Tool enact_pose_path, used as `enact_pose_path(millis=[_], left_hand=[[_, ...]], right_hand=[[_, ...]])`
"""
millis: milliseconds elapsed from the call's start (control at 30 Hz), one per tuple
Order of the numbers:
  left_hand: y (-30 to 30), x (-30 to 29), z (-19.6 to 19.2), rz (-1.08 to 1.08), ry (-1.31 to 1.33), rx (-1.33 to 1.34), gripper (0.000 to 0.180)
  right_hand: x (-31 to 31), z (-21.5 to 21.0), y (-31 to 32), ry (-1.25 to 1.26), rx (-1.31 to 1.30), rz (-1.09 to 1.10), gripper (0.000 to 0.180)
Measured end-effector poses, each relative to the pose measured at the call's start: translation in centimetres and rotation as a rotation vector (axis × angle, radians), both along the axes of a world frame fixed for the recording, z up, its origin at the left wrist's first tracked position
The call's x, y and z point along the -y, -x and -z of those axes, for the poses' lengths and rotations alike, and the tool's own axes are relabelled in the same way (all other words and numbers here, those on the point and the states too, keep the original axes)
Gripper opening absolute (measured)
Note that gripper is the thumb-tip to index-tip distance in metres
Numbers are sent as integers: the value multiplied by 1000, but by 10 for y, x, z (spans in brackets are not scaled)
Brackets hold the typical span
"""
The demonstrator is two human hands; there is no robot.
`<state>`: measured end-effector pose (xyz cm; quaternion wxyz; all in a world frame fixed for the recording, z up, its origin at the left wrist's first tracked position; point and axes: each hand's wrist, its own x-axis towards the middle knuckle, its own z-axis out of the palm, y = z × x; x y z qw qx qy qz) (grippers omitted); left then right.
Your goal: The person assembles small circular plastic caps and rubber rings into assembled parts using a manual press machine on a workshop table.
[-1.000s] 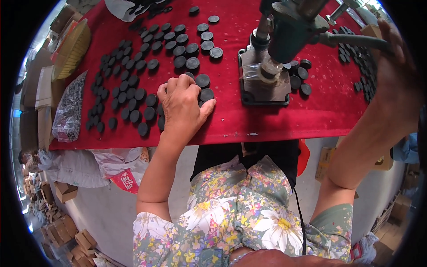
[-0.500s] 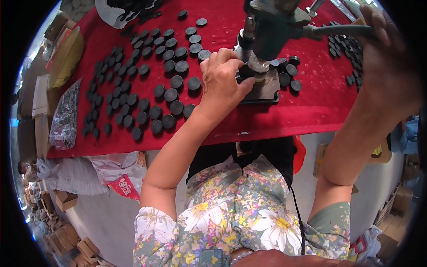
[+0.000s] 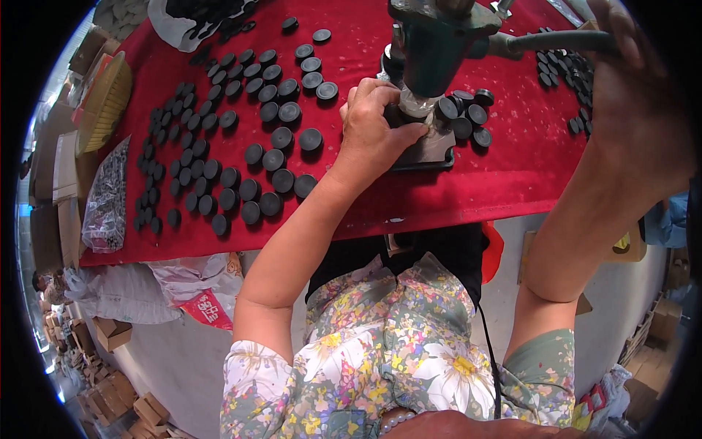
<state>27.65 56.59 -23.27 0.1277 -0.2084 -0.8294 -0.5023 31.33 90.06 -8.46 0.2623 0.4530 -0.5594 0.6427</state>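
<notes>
Left hand [image 3: 371, 123] at press [image 3: 431, 58], one o'clock; right hand [image 3: 635, 73] on lever [image 3: 559, 42].
Right fingers curl round it, presumably for control; left fingers' hold cannot be told. Black discs [image 3: 289, 112] lie toward ten o'clock, apparently for left-hand reach.

A press [image 3: 433, 58] and cartons [image 3: 111, 335] suggest a workshop.

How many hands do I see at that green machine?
2. The left hand is low at the press, its fingertips partly hidden; the right hand is at the lever's outer end.
</notes>
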Motion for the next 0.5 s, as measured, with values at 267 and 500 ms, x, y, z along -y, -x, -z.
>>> enact_pose_path(millis=[267,500], left_hand=[[-1,3,0,8,-18,50,45],[-23,54,-23,-138,185,-207,44]], right_hand=[[12,-2,6,-8,-47,-42,49],[97,-6,-19,-16,-73,-79,49]])
